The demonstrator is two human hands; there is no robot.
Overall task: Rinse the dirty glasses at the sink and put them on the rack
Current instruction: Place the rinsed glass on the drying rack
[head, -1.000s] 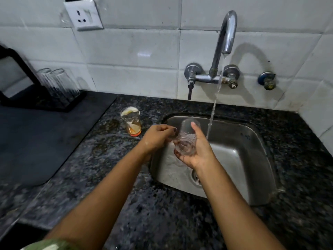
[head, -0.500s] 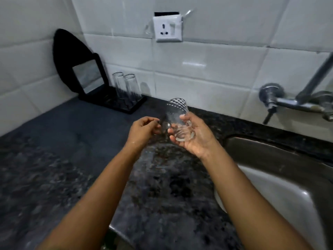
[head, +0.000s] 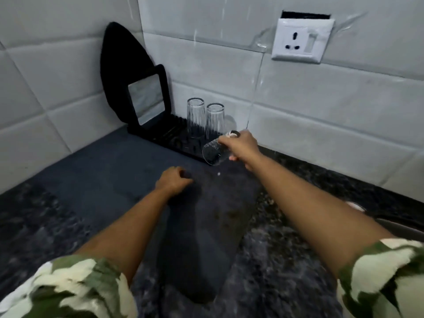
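**Rinsed glass held tipped over the near end of the rack**

Right hand (head: 241, 145), just right of frame centre, grips a clear glass (head: 214, 153) — fingers curled round its base end, thumb side up. The glass is tilted, open mouth facing down and toward the lower left, hanging over the near right corner of the black rack (head: 174, 138). Cannot tell whether its rim touches the rack or hangs just above. One water drop (head: 218, 173) shows below the mouth, over the mat.

Left hand (head: 173, 181), centre of frame, holds nothing; fingers loosely curled under, knuckles up, low over the dark grey mat (head: 128, 171). Contact with the mat is not clear.

The rack sits above centre, against the white tiled wall (head: 321, 106), at the far edge of the mat. Two clear glasses stand upside down on it, side by side and close to each other: the left one (head: 195, 118), the right one (head: 215, 120). The held glass is just in front of and right of the right one. A black upright panel with a pale rectangular window (head: 146, 99) rises at the rack's left end, in the wall corner.

Mat lies on a speckled dark stone counter (head: 286, 260). White wall socket (head: 301, 40) in the upper right. Both forearms bare — green-and-white patterned sleeves (head: 75, 288) at the bottom corners.
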